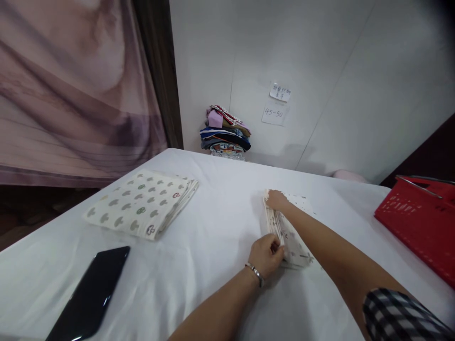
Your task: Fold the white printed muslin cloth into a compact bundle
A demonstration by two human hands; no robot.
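Observation:
A folded white cloth (296, 244) with a small, sparse print lies on the white-covered table, its layered edge facing left. My left hand (266, 255), with a metal bracelet at the wrist, pinches the near left corner of this cloth between thumb and fingers. At the far left corner my right hand (276, 200) is closed on the same cloth; its fingertips are partly hidden. My right forearm crosses over the cloth and covers part of it. To the left lies another folded cloth (133, 203), white with grey, green and purple mushroom-like prints, touched by neither hand.
A black phone-like slab (94, 293) lies at the table's near left. On the right stands a red plastic basket (419, 222). Beyond the far edge is a stack of folded clothes (225, 135) against the wall. A patterned curtain (78, 90) hangs at the left.

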